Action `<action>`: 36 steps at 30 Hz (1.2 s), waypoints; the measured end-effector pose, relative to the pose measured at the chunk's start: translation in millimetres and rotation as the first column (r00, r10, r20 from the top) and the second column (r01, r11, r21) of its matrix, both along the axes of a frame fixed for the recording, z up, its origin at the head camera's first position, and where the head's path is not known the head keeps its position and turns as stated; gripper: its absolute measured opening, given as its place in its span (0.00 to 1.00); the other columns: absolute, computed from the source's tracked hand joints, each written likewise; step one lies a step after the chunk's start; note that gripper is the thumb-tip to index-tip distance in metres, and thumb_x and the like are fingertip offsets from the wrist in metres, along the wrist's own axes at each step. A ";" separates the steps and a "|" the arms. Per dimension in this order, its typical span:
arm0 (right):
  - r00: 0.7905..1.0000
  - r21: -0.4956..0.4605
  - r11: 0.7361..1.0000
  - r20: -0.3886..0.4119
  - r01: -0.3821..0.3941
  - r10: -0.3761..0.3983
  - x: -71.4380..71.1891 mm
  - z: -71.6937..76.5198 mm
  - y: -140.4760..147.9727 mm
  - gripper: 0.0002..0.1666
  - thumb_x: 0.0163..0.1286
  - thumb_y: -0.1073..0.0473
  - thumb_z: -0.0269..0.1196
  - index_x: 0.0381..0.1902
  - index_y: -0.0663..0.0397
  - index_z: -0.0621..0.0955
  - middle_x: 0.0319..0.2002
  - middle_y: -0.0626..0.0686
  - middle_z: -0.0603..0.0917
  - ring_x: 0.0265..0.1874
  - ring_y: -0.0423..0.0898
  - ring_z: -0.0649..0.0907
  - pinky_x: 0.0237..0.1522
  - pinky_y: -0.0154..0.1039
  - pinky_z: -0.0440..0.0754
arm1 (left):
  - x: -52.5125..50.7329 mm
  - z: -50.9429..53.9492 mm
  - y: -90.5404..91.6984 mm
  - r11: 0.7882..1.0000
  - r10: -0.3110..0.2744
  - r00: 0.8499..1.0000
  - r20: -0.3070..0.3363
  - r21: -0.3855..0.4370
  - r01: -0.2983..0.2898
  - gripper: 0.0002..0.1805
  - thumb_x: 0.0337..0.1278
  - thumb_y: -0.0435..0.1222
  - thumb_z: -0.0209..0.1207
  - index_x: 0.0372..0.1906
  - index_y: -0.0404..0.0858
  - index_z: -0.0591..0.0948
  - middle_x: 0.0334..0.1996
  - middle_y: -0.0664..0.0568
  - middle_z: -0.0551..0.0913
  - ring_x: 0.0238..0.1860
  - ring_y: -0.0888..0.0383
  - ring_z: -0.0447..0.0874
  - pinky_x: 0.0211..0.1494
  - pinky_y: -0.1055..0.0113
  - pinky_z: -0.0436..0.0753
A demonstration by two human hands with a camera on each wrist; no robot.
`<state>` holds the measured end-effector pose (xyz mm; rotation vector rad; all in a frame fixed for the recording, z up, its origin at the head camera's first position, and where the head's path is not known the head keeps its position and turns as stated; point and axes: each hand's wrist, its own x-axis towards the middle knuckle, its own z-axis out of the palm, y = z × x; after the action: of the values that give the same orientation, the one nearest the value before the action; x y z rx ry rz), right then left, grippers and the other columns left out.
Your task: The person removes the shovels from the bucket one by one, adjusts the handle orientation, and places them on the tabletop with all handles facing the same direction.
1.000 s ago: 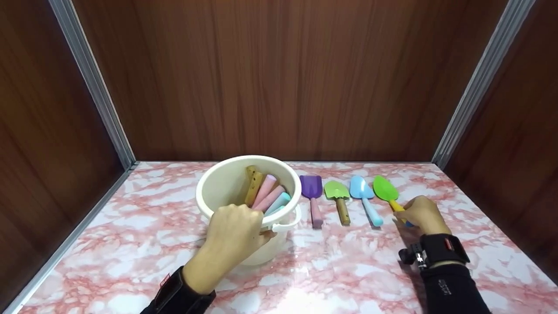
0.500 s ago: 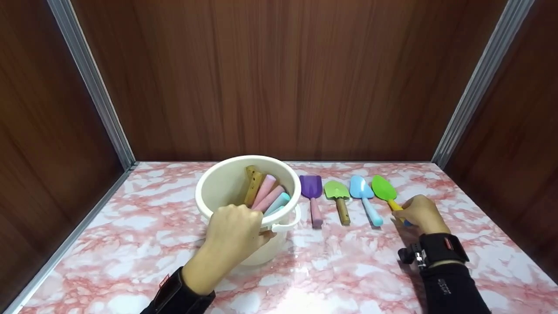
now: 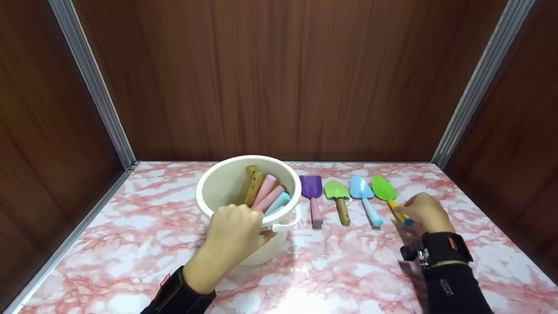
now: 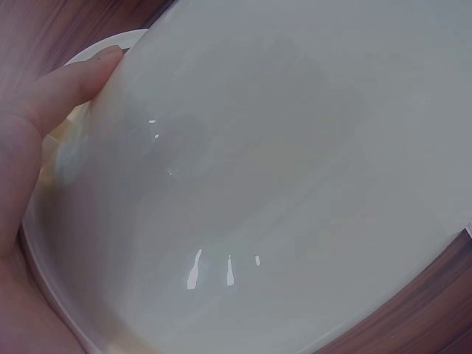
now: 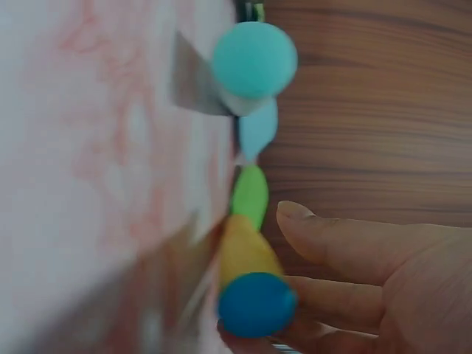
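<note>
My left hand (image 3: 235,233) grips the near rim of a cream bucket (image 3: 220,172), fingers over the edge and thumb outside. In the left wrist view the bucket's wall (image 4: 258,177) fills most of the picture. Inside the bucket stand several handles: brown, pink (image 3: 265,188) and turquoise (image 3: 279,200). On the right, my right hand (image 3: 429,213) is at the yellow handle of a green toy shovel (image 3: 383,188) lying on the table. The right wrist view shows the thumb (image 5: 302,221) lifted off the yellow handle (image 5: 247,254), while other fingers stay beside it.
Left of the green shovel lie a blue shovel (image 3: 361,187), a light green one with a brown handle (image 3: 343,211) and a purple one with a pink handle (image 3: 311,186). Wood-look panels (image 3: 279,78) enclose the marbled table (image 3: 340,270) at back and sides.
The green shovel shifted slightly left, then stayed. My right hand has eased back from its handle, showing more of the blue end. My left hand and the bucket have not moved.
</note>
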<state>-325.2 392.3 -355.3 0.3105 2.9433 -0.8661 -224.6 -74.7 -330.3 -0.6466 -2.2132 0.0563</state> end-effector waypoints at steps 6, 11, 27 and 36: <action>0.997 0.042 0.999 -0.073 -0.001 0.004 9.4 36.1 -11.5 0.39 0.76 0.44 0.64 0.66 0.76 0.76 0.64 0.77 0.77 0.60 0.73 0.78 0.59 0.68 0.76 | -2.3 1.7 0.4 1.000 -0.003 1.000 0.001 0.002 0.003 0.28 0.37 0.57 0.82 0.13 0.44 0.78 0.09 0.54 0.73 0.12 0.52 0.75 0.15 0.57 0.72; 0.937 0.079 0.996 -0.341 -0.051 0.075 24.3 63.6 -50.4 0.31 0.78 0.48 0.64 0.63 0.70 0.82 0.60 0.73 0.83 0.58 0.70 0.82 0.59 0.66 0.79 | -0.3 -0.5 -3.0 1.000 0.002 1.000 0.012 0.008 -0.003 0.27 0.37 0.56 0.83 0.13 0.44 0.78 0.10 0.53 0.73 0.12 0.52 0.75 0.15 0.57 0.72; 0.283 0.715 0.528 -0.445 -0.459 0.849 41.6 133.8 -245.8 0.04 0.67 0.63 0.75 0.38 0.57 0.90 0.32 0.53 0.84 0.32 0.51 0.85 0.36 0.46 0.87 | -2.7 -2.6 -0.8 1.000 -0.004 1.000 0.015 0.027 0.003 0.29 0.34 0.58 0.84 0.14 0.44 0.79 0.10 0.53 0.75 0.12 0.52 0.77 0.15 0.57 0.72; 0.388 0.721 0.224 0.068 -0.656 0.919 30.7 129.2 -319.2 0.08 0.72 0.62 0.65 0.39 0.49 0.91 0.30 0.46 0.85 0.30 0.46 0.81 0.35 0.42 0.82 | -3.1 -2.4 -2.7 1.000 -0.009 0.999 0.035 0.029 0.008 0.27 0.33 0.58 0.84 0.19 0.44 0.82 0.10 0.56 0.72 0.12 0.53 0.75 0.15 0.57 0.71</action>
<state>-294.5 73.1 -226.2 -1.5008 2.8491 0.3623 -227.7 -77.4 -332.7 -0.6456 -2.2406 0.0083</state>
